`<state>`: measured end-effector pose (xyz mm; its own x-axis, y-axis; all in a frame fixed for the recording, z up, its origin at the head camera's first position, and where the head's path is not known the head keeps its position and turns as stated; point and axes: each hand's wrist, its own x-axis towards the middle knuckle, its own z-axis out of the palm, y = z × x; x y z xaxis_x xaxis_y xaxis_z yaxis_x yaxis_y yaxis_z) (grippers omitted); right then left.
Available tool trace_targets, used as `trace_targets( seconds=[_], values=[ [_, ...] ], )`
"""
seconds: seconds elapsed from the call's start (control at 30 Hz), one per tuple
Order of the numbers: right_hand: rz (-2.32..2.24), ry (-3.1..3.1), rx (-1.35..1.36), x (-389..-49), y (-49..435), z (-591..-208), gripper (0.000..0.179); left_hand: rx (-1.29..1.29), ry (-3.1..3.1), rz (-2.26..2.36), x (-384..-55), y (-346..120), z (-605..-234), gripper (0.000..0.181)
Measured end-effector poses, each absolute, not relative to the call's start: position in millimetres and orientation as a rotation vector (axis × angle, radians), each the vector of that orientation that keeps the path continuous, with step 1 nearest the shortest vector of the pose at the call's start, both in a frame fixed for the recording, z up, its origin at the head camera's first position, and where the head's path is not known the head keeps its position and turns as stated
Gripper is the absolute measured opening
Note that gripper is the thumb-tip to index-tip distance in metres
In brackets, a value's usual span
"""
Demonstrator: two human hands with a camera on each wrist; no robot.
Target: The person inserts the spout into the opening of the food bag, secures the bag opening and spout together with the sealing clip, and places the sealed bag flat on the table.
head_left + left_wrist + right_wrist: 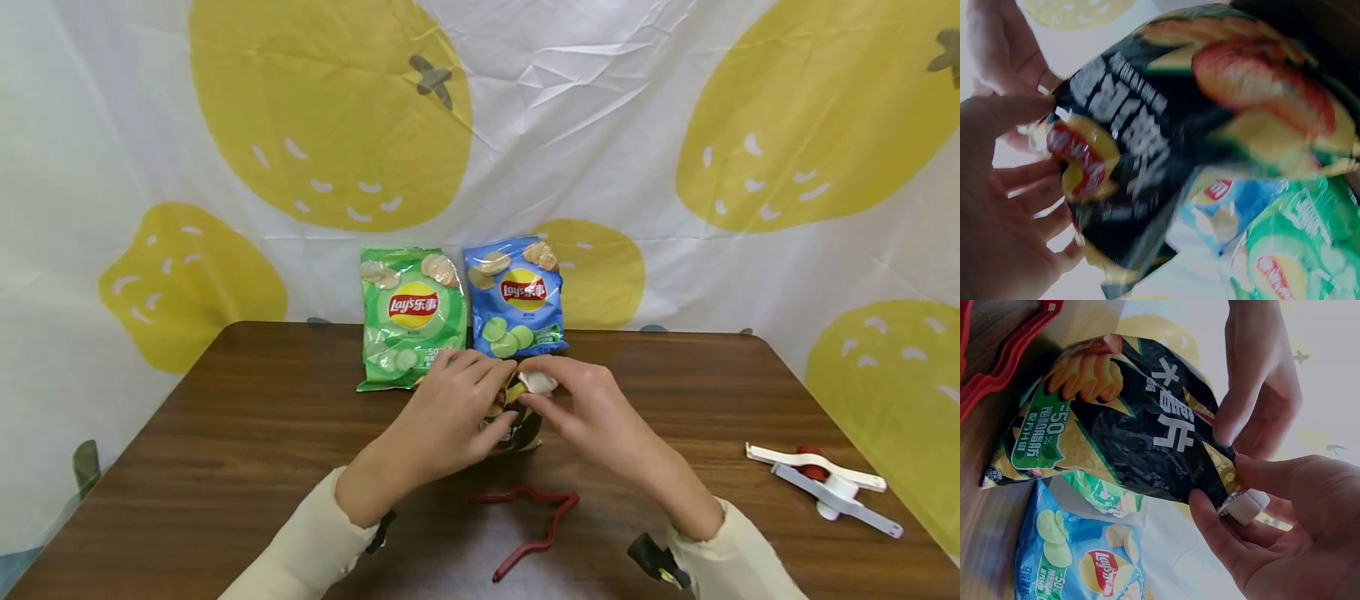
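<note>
A black chip bag [517, 435] with yellow at its top stands on the table between both hands. My left hand [453, 407] holds the bag's top edge on the left, fingers behind it and thumb in front. On the other side my right hand [592, 407] pinches the bag's top corner around a small white cap-like piece [1247, 506]; how that piece sits in the bag is partly hidden by the fingers. A red bag clip [551, 533], spread open in an angle, lies on the table in front of the hands.
Behind the hands a green chip bag [412, 321] and a blue chip bag [517, 292] lean against the lemon-print cloth [570, 100]. At the table's right side lie a white clip [847, 472] and a grey clip [840, 502], with round red and white caps.
</note>
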<state>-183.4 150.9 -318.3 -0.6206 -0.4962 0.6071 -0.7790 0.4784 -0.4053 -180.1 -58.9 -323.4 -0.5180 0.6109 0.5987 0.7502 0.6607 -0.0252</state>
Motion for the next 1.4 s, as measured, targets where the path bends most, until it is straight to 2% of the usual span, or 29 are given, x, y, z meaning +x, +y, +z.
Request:
trace_targets(
  seconds=[0.23,0.5,1.03,1.23,1.4],
  values=[
    [0.973,-2.327,1.005,-183,151,-320,0.04,-0.988,-2.223,-0.355,-184,-48,-334,0.03],
    [0.97,-2.345,0.98,-181,154,-317,0.029,-0.998,-2.157,-0.524,-189,-44,-341,0.026],
    [0.95,-2.409,1.028,-174,165,-308,0.043,-1.025,-2.091,-0.632,-194,-49,-344,0.022],
    [0.802,-2.346,0.955,-157,182,-312,0.033,-1.026,-2.104,-0.636,-196,-53,-343,0.024],
    [0.704,-2.416,1.095,-145,189,-323,0.021,-1.013,-2.128,-0.656,-199,-57,-342,0.025]
  ],
)
